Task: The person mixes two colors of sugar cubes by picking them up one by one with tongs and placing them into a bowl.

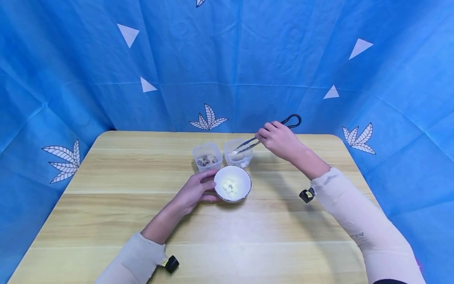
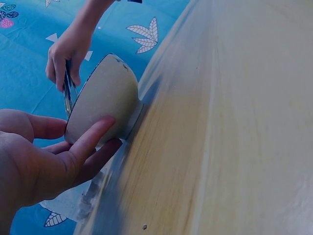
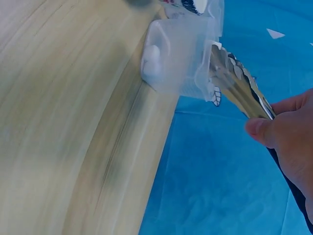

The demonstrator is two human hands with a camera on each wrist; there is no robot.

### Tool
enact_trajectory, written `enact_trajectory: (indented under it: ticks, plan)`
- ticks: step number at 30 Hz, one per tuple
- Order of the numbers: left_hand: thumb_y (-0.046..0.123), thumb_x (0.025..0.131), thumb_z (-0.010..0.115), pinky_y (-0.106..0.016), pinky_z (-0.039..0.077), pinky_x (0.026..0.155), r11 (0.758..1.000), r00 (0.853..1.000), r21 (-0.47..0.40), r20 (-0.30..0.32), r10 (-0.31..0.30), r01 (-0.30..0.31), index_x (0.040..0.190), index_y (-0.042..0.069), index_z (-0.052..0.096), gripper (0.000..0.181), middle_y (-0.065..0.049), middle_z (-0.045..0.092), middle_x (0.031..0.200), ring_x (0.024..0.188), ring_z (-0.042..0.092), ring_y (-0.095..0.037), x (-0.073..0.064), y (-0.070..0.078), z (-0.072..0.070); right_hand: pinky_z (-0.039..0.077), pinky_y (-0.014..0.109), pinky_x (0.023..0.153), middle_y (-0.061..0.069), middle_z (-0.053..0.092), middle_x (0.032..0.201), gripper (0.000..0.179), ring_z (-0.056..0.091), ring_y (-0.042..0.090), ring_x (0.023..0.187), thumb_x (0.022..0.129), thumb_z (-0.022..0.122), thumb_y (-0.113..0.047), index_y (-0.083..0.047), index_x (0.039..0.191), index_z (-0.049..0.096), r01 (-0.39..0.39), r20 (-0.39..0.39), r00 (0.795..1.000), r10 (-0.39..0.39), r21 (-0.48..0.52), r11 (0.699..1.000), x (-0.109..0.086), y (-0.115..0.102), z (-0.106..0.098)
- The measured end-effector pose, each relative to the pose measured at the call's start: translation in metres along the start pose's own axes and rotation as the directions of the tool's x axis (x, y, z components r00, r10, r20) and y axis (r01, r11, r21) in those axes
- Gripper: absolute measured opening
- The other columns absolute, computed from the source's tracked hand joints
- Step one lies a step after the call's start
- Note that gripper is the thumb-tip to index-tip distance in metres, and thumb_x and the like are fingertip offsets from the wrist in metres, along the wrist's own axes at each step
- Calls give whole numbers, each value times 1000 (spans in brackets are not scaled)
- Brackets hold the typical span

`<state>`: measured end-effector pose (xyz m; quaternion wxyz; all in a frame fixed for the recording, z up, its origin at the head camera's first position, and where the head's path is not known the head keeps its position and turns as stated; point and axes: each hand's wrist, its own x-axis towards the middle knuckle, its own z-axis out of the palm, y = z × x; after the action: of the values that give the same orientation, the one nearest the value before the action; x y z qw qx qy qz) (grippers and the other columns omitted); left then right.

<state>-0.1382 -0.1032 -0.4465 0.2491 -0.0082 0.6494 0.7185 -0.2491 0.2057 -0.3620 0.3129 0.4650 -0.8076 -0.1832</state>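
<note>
My left hand (image 1: 195,189) holds the side of a white bowl (image 1: 242,179), its fingers spread along the outer wall. In the left wrist view, the bowl (image 2: 107,93) shows its plain outside and dark-patterned rim. Several small pale pieces (image 1: 230,189) lie at the bottom of the bowl. My right hand (image 1: 278,139) grips metal tongs (image 1: 250,146) with a black looped handle. The tongs point down to the left over the right clear plastic tub (image 1: 228,159), with a small white piece (image 3: 216,45) at their tips. More white pieces (image 3: 153,61) show through the tub's wall.
Beside it on the left stands another clear tub (image 1: 195,152) with several dark-and-light chunks (image 1: 205,161) in it. Both tubs are behind the bowl on the wooden table (image 1: 124,205). A blue patterned curtain (image 1: 213,51) hangs close behind the table's far edge.
</note>
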Motion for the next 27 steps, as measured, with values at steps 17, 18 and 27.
enact_trajectory:
  ticks: [17,18,27]
  plan:
    - [1,103,52,-44,67,91,1000,1000,-12,-9,-9,9,159,5,38,58,-22,43,160,122,66,-36,1,-2,0,61,38,83,9,75,101,24,62,29,90,91,72,1,-2,114,78,-40,-126,990,58,138,990,-24,-17,-31]
    - [1,103,52,-44,67,91,1000,1000,-12,-9,-11,11,159,6,38,58,-22,44,160,121,66,-36,1,-1,0,61,38,83,9,75,101,24,63,29,91,91,72,1,-2,114,78,-36,-129,990,54,135,990,-25,-19,-33]
    - [1,103,51,-43,67,91,1000,1000,-6,-5,-10,10,159,5,38,58,-22,44,160,118,67,-34,1,0,1,60,37,83,8,72,99,22,63,28,91,92,69,0,-2,113,77,-8,-135,991,22,107,994,-35,-32,-34]
